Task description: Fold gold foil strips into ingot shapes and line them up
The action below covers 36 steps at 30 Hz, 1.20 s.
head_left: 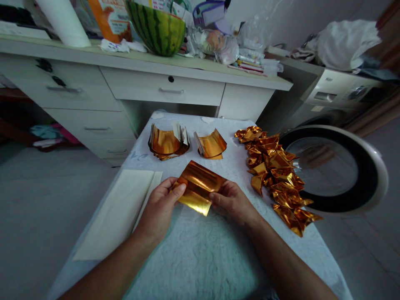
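Note:
A shiny gold foil sheet [200, 179] with a crease across it is held above the cloth-covered table. My left hand [164, 202] pinches its left edge with the thumb on top. At the sheet's right edge, my right hand [233, 201] grips it the same way. Beyond the sheet lie a curled stack of gold sheets [167, 141] and a smaller curled stack [212, 143]. Several folded gold foil pieces [275, 166] are heaped in a long row on the right side of the table. White paper [118, 208] lies flat at the left, partly behind my left forearm.
The table [200, 258] wears a pale blue cloth. Behind it stands a white counter [165, 85] with drawers, holding a cut watermelon [159, 31], a paper roll [64, 21] and plastic bags. At the right, a washing machine [331, 96] has its round door [371, 166] open beside the table.

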Each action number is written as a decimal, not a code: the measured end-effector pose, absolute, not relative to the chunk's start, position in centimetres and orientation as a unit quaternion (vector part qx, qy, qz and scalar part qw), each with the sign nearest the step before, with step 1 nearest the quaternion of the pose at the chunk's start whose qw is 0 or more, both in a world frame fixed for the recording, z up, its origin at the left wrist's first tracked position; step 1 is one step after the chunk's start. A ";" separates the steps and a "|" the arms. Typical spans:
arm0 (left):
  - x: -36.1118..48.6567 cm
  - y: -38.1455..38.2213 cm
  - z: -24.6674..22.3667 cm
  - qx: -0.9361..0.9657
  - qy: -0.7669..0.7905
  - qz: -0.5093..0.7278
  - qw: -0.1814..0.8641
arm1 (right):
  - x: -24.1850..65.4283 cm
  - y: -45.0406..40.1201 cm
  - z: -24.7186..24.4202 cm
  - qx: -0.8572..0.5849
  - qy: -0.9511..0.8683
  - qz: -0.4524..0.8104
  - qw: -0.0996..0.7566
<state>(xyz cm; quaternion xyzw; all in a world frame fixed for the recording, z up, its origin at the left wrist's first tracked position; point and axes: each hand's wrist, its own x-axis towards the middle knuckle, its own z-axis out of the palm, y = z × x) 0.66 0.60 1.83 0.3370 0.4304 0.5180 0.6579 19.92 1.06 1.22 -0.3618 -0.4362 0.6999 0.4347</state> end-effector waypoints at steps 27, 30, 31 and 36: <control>-0.5 0.5 2.5 0.595 0.537 0.504 0.322 | 21.5 1.1 1.4 -0.472 -0.668 0.312 0.483; -0.6 0.2 2.8 0.628 0.511 0.494 0.317 | 21.4 1.0 1.5 -0.434 -0.705 0.257 0.498; -0.6 0.2 2.8 0.635 0.503 0.491 0.319 | 21.3 1.0 1.5 -0.427 -0.710 0.251 0.501; -0.8 0.6 2.5 0.665 0.483 0.467 0.326 | 21.4 1.1 1.2 -0.424 -0.726 0.259 0.476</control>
